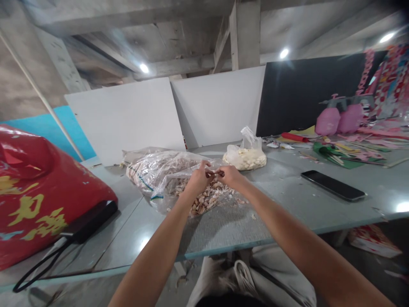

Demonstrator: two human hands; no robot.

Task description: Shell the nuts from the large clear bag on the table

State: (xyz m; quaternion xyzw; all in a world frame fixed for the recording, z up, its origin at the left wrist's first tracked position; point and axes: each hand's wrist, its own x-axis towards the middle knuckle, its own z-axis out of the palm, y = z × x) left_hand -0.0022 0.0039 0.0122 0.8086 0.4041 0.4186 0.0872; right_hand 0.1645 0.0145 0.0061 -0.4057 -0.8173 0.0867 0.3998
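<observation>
My left hand (pixel 198 179) and my right hand (pixel 230 176) meet over a pile of unpeeled garlic cloves (pixel 203 202). Both are closed, thumbs and fingertips pinching a small garlic clove between them, mostly covered by the fingers. Loose bits of skin lie around the pile. Just left of it, a large clear plastic bag (pixel 153 168) lies on its side, its mouth toward the cloves. Behind my right hand stands a smaller clear bag (pixel 247 158) holding pale, peeled cloves.
A red bag (pixel 41 192) fills the table's left side, with a black power bank (pixel 92 221) and cable against it. At right lie a phone (pixel 332 185) and coloured paper scraps (pixel 348 153). Pink spray bottles (pixel 328 121) stand behind. White boards (pixel 220 106) line the back.
</observation>
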